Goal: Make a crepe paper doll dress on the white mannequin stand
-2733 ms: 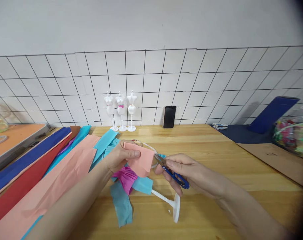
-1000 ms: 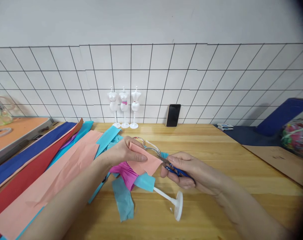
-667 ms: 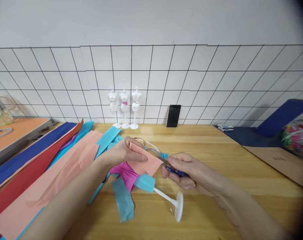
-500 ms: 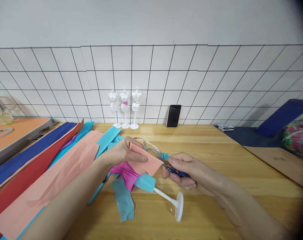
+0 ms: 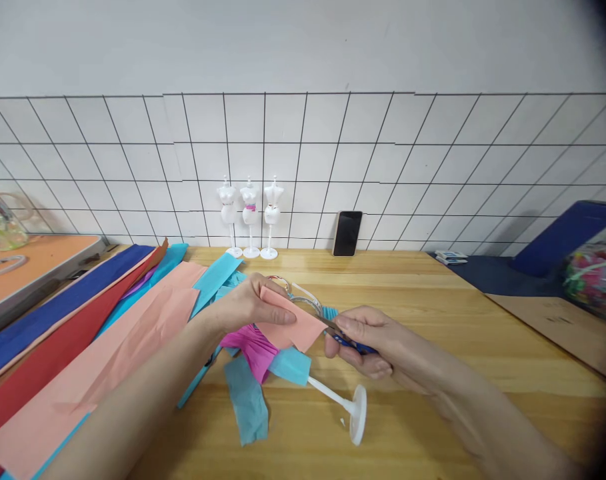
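Peach paper [image 5: 307, 328] tilted since earlier; plain, pointed.

Peach paper [image 5: 299, 331], blue scissors [image 5: 341, 337] — at its corner

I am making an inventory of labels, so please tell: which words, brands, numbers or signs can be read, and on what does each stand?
None can be read.
Flat brown cardboard-like sheet: dark marks, too blurred.
Small, flat white-and-blue items: markings too small.
Metal scissors with blue handles: pale marks, too small.
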Action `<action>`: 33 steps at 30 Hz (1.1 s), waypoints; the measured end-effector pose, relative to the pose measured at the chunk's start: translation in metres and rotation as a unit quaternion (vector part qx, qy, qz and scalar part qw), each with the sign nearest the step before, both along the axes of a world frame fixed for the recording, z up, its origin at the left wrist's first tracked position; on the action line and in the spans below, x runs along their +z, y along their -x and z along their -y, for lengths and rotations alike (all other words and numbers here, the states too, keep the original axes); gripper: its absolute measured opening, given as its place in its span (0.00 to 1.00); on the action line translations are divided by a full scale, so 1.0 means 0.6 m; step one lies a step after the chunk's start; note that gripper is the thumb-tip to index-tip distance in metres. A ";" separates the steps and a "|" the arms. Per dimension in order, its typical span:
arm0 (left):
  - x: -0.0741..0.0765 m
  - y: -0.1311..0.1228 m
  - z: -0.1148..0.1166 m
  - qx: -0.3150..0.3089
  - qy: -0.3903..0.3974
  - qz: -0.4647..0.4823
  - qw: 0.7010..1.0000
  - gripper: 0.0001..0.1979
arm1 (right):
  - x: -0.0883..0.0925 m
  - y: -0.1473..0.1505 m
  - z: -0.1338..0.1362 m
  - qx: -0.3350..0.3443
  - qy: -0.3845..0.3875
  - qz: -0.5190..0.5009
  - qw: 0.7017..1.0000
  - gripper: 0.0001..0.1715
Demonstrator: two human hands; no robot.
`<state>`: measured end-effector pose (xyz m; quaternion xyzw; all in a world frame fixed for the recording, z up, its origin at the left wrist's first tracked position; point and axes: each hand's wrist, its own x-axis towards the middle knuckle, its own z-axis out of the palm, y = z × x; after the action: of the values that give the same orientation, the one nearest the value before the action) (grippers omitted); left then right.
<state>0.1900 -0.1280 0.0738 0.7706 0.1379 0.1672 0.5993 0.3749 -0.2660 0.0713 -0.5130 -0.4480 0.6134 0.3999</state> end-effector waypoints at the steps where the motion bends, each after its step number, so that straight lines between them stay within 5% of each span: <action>1: 0.000 0.000 0.000 0.002 -0.002 -0.001 1.000 0.14 | -0.001 -0.001 0.000 0.000 -0.001 0.000 1.000 0.28; 33: 0.004 0.004 0.001 0.007 -0.024 0.006 1.000 0.11 | -0.005 0.001 0.004 -0.009 0.028 -0.030 0.999 0.25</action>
<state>0.1878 -0.1289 0.0761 0.7831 0.1353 0.1790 0.5800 0.3744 -0.2683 0.0683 -0.5091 -0.4141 0.6371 0.4042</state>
